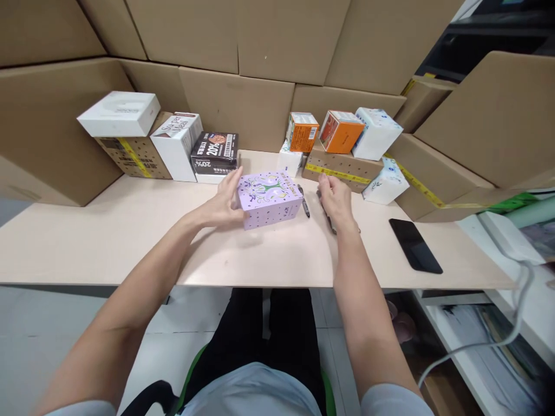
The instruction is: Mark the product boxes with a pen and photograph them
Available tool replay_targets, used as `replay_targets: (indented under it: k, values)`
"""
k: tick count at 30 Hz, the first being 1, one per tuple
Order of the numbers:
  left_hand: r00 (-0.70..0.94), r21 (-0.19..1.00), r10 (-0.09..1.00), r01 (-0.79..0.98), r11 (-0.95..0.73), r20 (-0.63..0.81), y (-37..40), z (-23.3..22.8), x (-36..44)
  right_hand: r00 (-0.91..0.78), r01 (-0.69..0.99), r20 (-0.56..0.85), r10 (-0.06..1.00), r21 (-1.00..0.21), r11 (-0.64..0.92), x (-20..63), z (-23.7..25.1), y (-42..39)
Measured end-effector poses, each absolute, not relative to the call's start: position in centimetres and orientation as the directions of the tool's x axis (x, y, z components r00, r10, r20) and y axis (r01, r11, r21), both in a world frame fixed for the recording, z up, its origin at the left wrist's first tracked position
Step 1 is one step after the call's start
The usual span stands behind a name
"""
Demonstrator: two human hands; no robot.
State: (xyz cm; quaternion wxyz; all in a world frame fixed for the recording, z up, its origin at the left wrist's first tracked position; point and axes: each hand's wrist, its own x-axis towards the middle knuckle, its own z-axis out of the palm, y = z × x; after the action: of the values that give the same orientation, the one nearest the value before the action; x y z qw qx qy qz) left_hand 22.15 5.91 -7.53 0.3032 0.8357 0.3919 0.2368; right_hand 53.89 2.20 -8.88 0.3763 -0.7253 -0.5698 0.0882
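Note:
A lilac box (271,199) with a flowery printed top and a dotted side lies on the table in front of me. My left hand (228,199) grips its left end, thumb at the near corner and fingers at the far one. To the right of the box lies a black pen (304,202). Further right, my right hand (336,199) is closed low over the table, fingers curled together. A slim dark object (332,224) shows along the left side of this hand and is mostly covered, so its kind is unclear.
At the back left stand a white box (121,112) on a brown carton, a white upright box (176,144) and a black box (215,151). Orange boxes (342,133) and white boxes stand back right. A phone (415,245) lies at right. Cardboard walls (234,110) enclose the back.

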Motion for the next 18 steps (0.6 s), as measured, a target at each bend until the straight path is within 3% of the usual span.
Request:
replay_targets:
  k: [4,8,11,14,18]
  values:
    - [0.353,0.911,0.935,0.38,-0.163,0.02,6.3,-8.2,21.3,0.211,0.628,0.129,0.969,-0.778,-0.034,51.4,-9.1,2.1]
    - [0.383,0.959,0.907,0.277,0.065,-0.173,6.0,-9.0,22.2,0.115,0.509,0.029,0.993,-0.86,-0.034,50.2,-9.6,2.0]
    - [0.395,0.978,0.913,0.209,0.013,-0.096,5.4,-8.8,23.0,0.075,0.385,0.024,0.997,-0.923,-0.006,49.9,-9.5,1.8]
    - [0.389,0.973,0.916,0.156,-0.172,0.1,5.1,-8.5,23.2,0.039,0.279,0.135,0.99,-0.953,0.119,49.5,-9.0,1.5]
    - [0.356,0.914,0.879,0.129,-0.384,0.319,5.1,-9.1,23.2,0.053,0.272,0.144,0.988,-0.954,0.124,49.1,-8.7,1.3]
